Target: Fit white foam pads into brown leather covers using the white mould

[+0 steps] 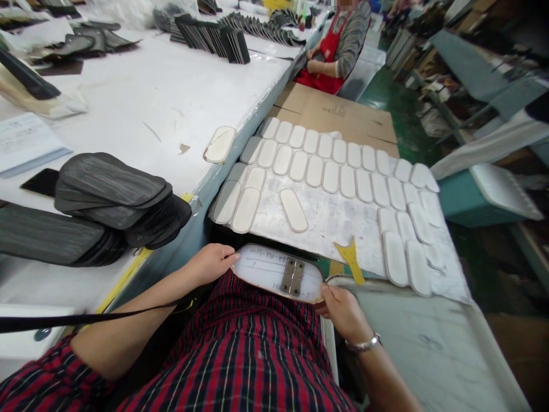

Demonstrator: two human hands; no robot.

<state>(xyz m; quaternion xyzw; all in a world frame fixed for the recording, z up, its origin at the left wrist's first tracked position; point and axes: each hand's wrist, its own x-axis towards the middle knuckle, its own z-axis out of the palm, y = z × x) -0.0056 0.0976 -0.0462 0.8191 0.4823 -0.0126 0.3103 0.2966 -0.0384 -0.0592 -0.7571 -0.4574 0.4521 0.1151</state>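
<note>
I hold a white insole-shaped template with a metal hinge plate at its middle, flat over my lap. My left hand grips its left end with closed fingers. My right hand pinches its right end; a watch is on that wrist. Just beyond it lie a yellow scraper and a single pale insole on a white sheet.
Rows of pale insoles cover the sheet over cardboard. Stacks of dark soles sit on the white table at left, with one pale insole near its edge. A person in a red apron sits far ahead.
</note>
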